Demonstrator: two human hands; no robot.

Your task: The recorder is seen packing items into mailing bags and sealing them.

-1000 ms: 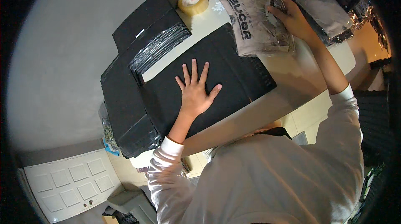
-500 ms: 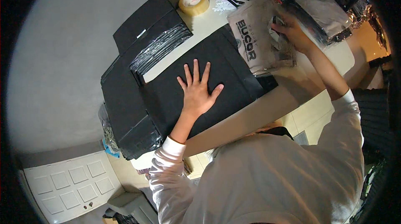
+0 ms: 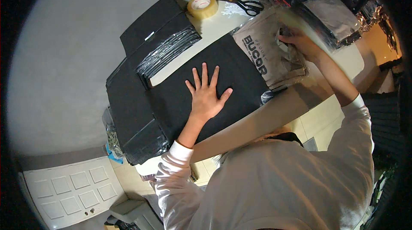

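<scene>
We keep the left hand (image 3: 206, 97) pressed flat on the large black sheet (image 3: 214, 88), palm down and all five fingers spread wide, holding nothing; its weight pins the sheet to the table (image 3: 296, 105). The right hand (image 3: 300, 43) reaches to the far right side, where its fingers are curled closed on the upper edge of the grey folded garment in its clear bag (image 3: 270, 56). This package lies flat with its near left edge overlapping the right end of the black sheet, just beside the spread hand but not touching it. To do this step well, we judge that the flat hand should hold even pressure, so that the sheet does not creep or wrinkle while the package is handled. The grip on the package is best taken on bag and garment together, because a slippery film alone would likely slide over its contents. We should move the package low and level, keeping its fold intact. A stack of glossy black bags (image 3: 167, 52) lies beyond the sheet, with a roll of tape (image 3: 202, 6) and black scissors (image 3: 242, 5) farther back, well apart from both hands.
</scene>
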